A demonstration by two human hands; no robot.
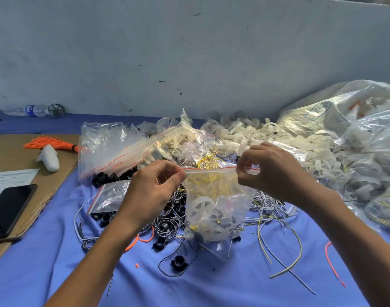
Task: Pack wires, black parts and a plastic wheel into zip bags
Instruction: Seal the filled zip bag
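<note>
A blue cloth [56, 262] covers the table below a scuffed pale wall [189, 52], strewn with loose wires [267, 202], black parts [178, 261] and heaped white wheels [256, 134]. At centre, just above it, the zip bag [218, 202] hangs with its long axis vertical, mouth upward and seal strip level. The left hand [149, 191] and right hand [271, 171] each pinch one end of that strip; yellow wires [211, 181] and a plastic wheel [200, 206] lie inside.

zip bag [220, 196]: clear glossy plastic | tablecloth [56, 251]: matt blue cloth | board [16, 156]: brown cardboard
</note>
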